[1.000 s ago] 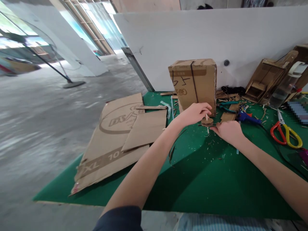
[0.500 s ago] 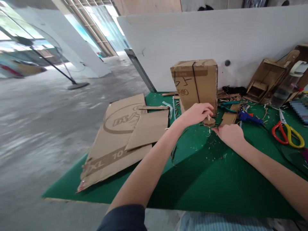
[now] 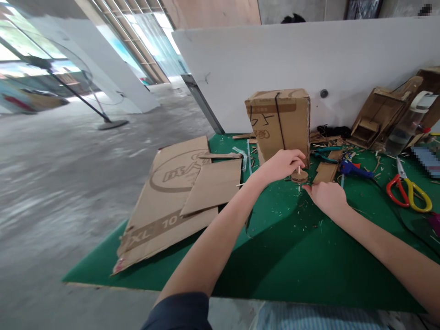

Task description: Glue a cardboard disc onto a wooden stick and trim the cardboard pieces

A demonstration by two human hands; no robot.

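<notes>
A small round cardboard disc (image 3: 299,175) with a thin wooden stick through it stands on the green mat (image 3: 282,256). My left hand (image 3: 280,164) is closed around the top of the stick, fingers curled over it. My right hand (image 3: 325,196) rests on the mat just right of the disc, fingertips pinched at the disc's lower edge. Directly behind both hands stands an upright cardboard box (image 3: 279,121).
Flat cardboard sheets (image 3: 178,197) lie on the left of the mat. To the right are a blue glue gun (image 3: 354,168), teal pliers (image 3: 325,153), red-and-yellow scissors (image 3: 409,190), a cardboard model (image 3: 381,114) and a clear bottle (image 3: 407,123). A white partition (image 3: 309,59) stands behind.
The view shifted slightly; my hands stay at the disc and stick, and my right hand's fingers have drawn a little lower and to the right of it.
</notes>
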